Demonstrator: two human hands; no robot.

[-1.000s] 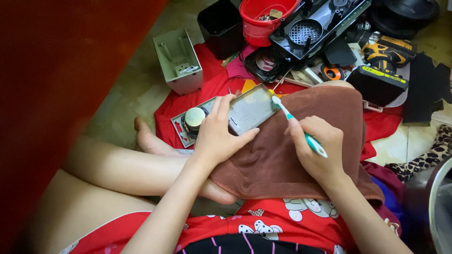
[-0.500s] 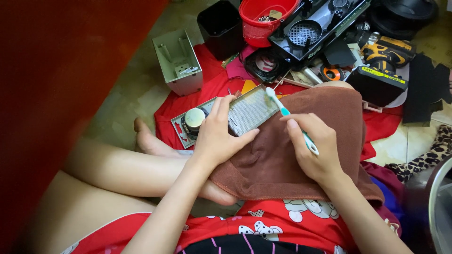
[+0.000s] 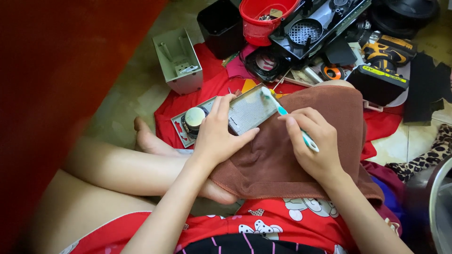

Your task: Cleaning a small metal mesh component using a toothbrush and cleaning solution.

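Grey perforated metal, a flat rectangular mesh grille panel (image 3: 248,113), rests on the edge of a brown terry towel (image 3: 292,155) draped over the person's knee. The left hand (image 3: 217,134) is closed on it, thumb along the near long edge and fingers curled over the far side, pinning it against the towel. The right hand (image 3: 315,148) is wrapped around the handle of a white and teal toothbrush (image 3: 288,117), whose bristled head lies on the panel's upper right corner.

Such a panel looks light and thin, stiff enough to hold by its rim yet likely to dent or bow if pressed in the middle of the mesh; its cut edges may be sharp, so the folded borders seem the best places to grip. The toothbrush is light and rigid, best held mid-handle as it is now.

Beyond the knee, on a red cloth (image 3: 207,89), a red plastic basket (image 3: 263,19) holds a few small dark parts that are too small to identify. Just left of it stands a black square tub (image 3: 221,26), its inside too dark to read. A pale green metal housing (image 3: 178,61) lies open on its side, with only a small bracket inside. A yellow and black cordless drill (image 3: 383,66) lies to the right.
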